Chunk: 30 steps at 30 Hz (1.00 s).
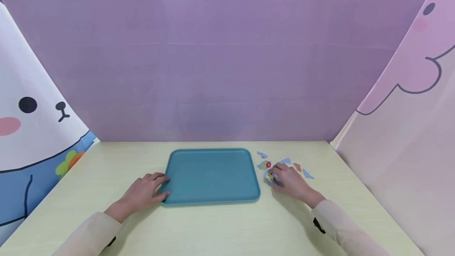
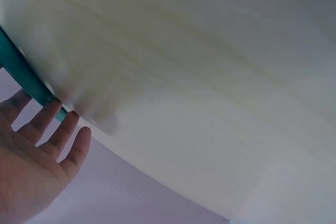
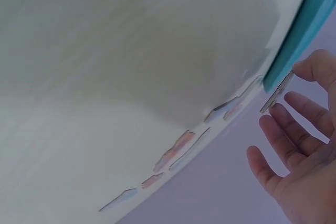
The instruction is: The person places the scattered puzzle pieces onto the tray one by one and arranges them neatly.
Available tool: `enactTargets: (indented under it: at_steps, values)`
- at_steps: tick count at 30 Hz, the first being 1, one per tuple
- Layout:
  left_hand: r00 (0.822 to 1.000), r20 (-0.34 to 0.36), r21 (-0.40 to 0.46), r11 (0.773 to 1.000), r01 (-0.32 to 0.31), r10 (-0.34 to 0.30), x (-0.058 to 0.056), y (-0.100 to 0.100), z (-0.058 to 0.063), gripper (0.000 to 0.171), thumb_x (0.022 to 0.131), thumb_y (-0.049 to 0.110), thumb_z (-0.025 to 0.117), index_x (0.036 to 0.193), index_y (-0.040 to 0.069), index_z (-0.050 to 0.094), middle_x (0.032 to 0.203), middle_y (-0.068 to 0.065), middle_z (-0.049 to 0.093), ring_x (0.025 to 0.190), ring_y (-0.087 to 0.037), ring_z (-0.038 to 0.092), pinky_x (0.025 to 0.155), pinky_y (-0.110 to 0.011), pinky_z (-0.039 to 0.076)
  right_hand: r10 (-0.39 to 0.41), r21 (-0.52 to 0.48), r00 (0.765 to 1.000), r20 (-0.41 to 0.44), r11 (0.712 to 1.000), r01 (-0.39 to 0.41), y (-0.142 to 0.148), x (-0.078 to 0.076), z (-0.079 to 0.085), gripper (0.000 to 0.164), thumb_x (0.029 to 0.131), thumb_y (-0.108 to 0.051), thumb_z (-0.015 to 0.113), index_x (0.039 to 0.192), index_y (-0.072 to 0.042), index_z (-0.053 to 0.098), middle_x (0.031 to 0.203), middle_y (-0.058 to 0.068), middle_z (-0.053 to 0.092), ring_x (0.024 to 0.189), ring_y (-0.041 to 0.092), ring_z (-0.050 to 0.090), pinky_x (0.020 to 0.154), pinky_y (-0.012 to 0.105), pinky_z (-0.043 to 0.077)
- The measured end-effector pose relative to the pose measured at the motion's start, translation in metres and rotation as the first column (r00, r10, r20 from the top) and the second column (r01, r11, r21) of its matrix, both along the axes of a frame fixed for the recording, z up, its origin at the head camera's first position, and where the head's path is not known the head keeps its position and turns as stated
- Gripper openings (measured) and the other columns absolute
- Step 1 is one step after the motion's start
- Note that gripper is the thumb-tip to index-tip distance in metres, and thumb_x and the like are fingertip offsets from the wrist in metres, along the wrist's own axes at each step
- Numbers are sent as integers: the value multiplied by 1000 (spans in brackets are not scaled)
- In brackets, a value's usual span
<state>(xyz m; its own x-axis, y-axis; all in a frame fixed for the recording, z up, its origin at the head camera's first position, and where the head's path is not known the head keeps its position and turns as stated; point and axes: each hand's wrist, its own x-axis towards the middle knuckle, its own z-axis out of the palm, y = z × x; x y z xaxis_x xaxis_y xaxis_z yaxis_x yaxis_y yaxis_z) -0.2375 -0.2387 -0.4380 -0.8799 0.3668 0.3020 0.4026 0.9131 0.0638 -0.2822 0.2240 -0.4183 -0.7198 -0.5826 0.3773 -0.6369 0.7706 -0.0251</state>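
A teal rectangular tray (image 1: pixel 213 177) lies on the pale tabletop. My left hand (image 1: pixel 142 192) rests against its left side, thumb and index finger touching the rim, the fingers fairly straight in the left wrist view. Right of the tray, my right hand (image 1: pixel 293 181) pinches a thin, flat puzzle piece (image 3: pixel 277 94) between thumb and fingers, slightly above the table in the right wrist view. Its printed face is partly covered by the fingers in the head view. Around that hand lie several other pieces, among them a blue one (image 1: pixel 308 174), an orange one (image 1: pixel 297 167) and a multicoloured one (image 1: pixel 264 165).
The tabletop (image 1: pixel 220 228) reaches back to a purple cloth wall (image 1: pixel 227 62). Cloth with a white cartoon animal (image 1: pixel 42 137) hangs at the left, and pink and white cloth (image 1: pixel 401 129) at the right. A small blue piece (image 1: pixel 262 155) lies by the tray's back right corner.
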Motion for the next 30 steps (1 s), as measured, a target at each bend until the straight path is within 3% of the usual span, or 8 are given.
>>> enactTargets:
  at_steps: [4,11,19,30]
  values:
    - [1000,4,-9,1000,-4,4,1,0,0,44,79,40,66,113,12,63,115,-11,60,98,-33,58,70,-48,48,33,-23,999,4,999,-33,-5,-2,3,33,72,-13,74,103,-5,64,96,6,60,85,20,57,68,39,47]
    - [1000,21,-15,1000,-7,8,1,0,1,45,79,41,66,113,12,62,115,-11,60,98,-33,58,69,-49,47,67,-30,997,31,997,-66,-17,-5,5,33,73,-12,71,105,-6,63,109,12,60,97,26,57,75,45,47]
    - [999,33,-14,1000,-10,10,1,0,1,46,79,42,65,114,12,62,116,-11,59,98,-32,58,70,-48,47,128,-27,991,41,992,-127,-35,-8,9,31,74,-12,71,104,-6,64,101,7,61,90,20,57,72,39,47]
    - [999,30,-13,1000,-16,16,2,2,2,45,80,41,65,114,11,62,117,-11,59,99,-32,58,70,-48,47,158,-13,979,130,987,-157,-64,-10,8,31,76,-14,71,106,-8,64,104,4,60,94,17,55,79,38,45]
